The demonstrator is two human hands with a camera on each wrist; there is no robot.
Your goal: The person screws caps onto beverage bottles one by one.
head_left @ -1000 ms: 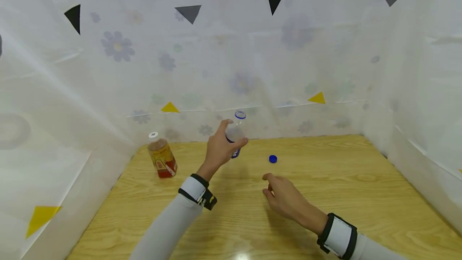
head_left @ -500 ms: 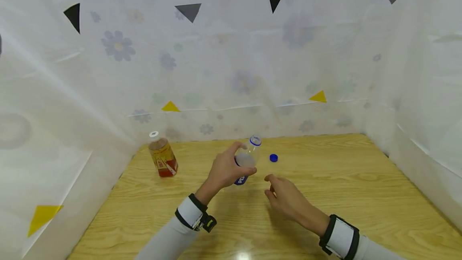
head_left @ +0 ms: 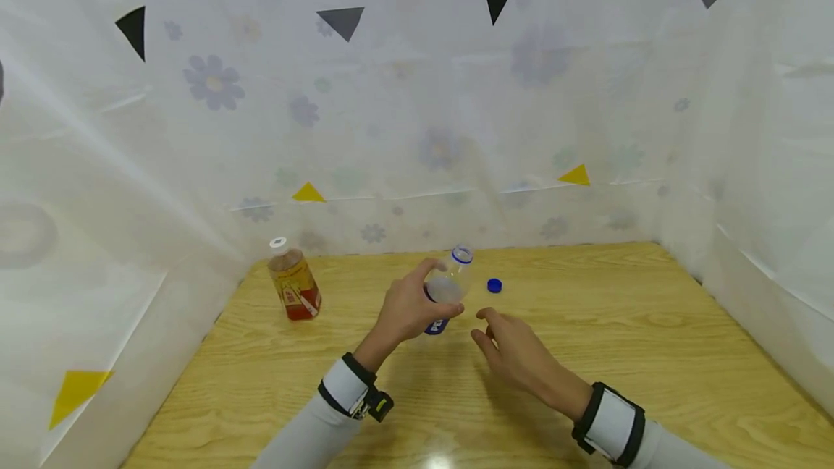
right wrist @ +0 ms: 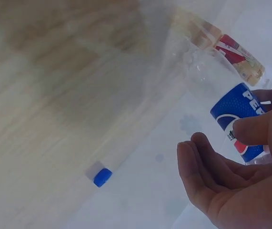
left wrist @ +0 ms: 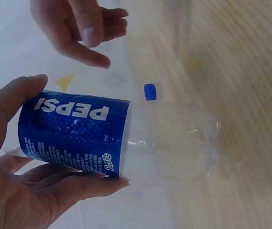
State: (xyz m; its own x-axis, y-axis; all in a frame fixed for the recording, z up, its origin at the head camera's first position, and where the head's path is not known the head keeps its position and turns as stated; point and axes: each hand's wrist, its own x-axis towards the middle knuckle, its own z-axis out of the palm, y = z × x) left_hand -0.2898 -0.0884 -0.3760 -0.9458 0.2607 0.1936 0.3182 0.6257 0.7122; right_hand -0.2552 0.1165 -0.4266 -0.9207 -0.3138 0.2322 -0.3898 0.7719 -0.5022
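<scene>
My left hand (head_left: 409, 304) grips a clear plastic Pepsi bottle (left wrist: 74, 126) around its blue label. The bottle's neck (head_left: 462, 255) has no cap on it and leans a little to the right in the head view. Beyond the hands, a small blue bottle cap (head_left: 494, 286) lies on the wooden table (head_left: 586, 310). My right hand (head_left: 520, 355) hovers just right of the bottle, fingers loosely bent and holding nothing. In the right wrist view, the cap (right wrist: 102, 177) shows apart from the fingers, with the bottle's label (right wrist: 240, 119) partly behind the thumb.
A white-capped bottle (head_left: 295, 288) with a yellow and red label stands at the table's back left. Pale flower-patterned sheeting (head_left: 417, 129) hangs along the back and both sides, with black, grey and yellow triangles on it.
My left hand has brought the Pepsi bottle down and rightward, nearer to my right hand, then nearly stopped. The right hand has shifted only slightly, its thumb moving a little away from the fingers.
</scene>
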